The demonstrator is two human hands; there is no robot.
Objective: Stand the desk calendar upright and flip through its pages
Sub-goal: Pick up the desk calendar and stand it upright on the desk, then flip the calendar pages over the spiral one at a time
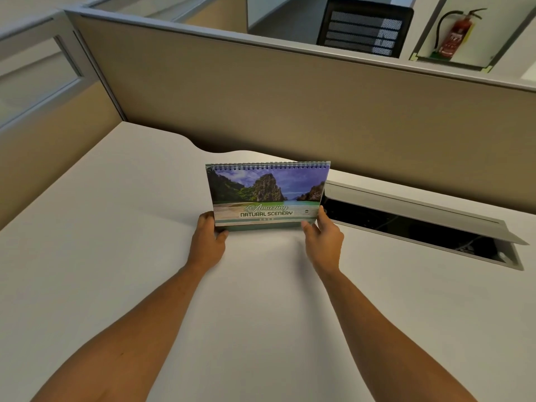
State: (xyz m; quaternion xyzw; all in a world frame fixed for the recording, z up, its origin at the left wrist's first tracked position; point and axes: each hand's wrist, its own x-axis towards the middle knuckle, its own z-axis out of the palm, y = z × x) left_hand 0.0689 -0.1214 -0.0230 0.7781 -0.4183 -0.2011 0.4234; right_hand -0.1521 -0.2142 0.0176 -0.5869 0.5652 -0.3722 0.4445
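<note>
The desk calendar (268, 192) stands upright on the white desk (116, 227), spiral binding along its top edge. Its cover shows cliffs, green water and blue sky with the words "Amazing Natural Scenery". My left hand (209, 236) grips the lower left corner, thumb in front. My right hand (323, 236) holds the lower right corner, thumb on the front and fingers along the right edge. The back of the calendar and its stand are hidden.
An open cable tray (420, 224) with a raised lid lies in the desk just right of the calendar. A beige partition (261, 105) runs behind. A black chair (365, 27) and a red fire extinguisher (455, 36) are beyond it.
</note>
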